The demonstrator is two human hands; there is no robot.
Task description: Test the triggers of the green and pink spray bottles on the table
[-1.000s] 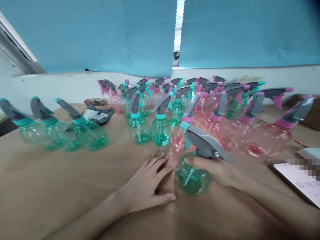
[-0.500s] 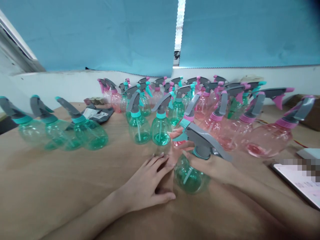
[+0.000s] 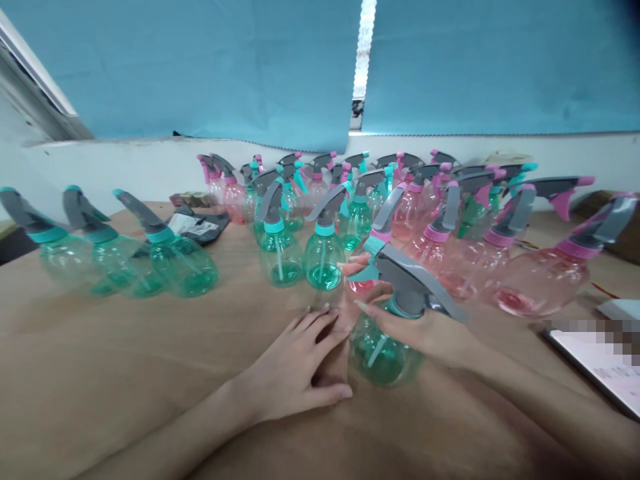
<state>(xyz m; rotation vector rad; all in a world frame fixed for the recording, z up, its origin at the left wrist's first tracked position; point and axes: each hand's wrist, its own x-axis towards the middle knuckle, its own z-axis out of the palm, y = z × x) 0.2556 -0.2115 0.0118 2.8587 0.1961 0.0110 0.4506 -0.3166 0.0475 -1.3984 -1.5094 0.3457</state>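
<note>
My right hand (image 3: 425,330) is around the neck and shoulder of a green spray bottle (image 3: 380,360) with a grey and turquoise trigger head. Its thumb crosses the near side, and some fingers reach past the far side near the trigger. The bottle stands close to me on the table, its nozzle pointing left. Beside it on the left, my left hand (image 3: 293,373) lies flat on the wooden table (image 3: 150,373), fingers spread, holding nothing. Just beyond the hands are two green spray bottles (image 3: 324,260) and a row of pink spray bottles (image 3: 543,280).
Three green spray bottles (image 3: 183,263) stand at the left. Many more pink and green ones crowd the back by the wall. A dark plastic packet (image 3: 200,225) lies behind the left group. At the right edge lies a phone (image 3: 595,367) with a lit screen.
My right thumb has shifted slightly left across the held bottle. The view has moved a little; my left hand and the bottles stay where they were.
</note>
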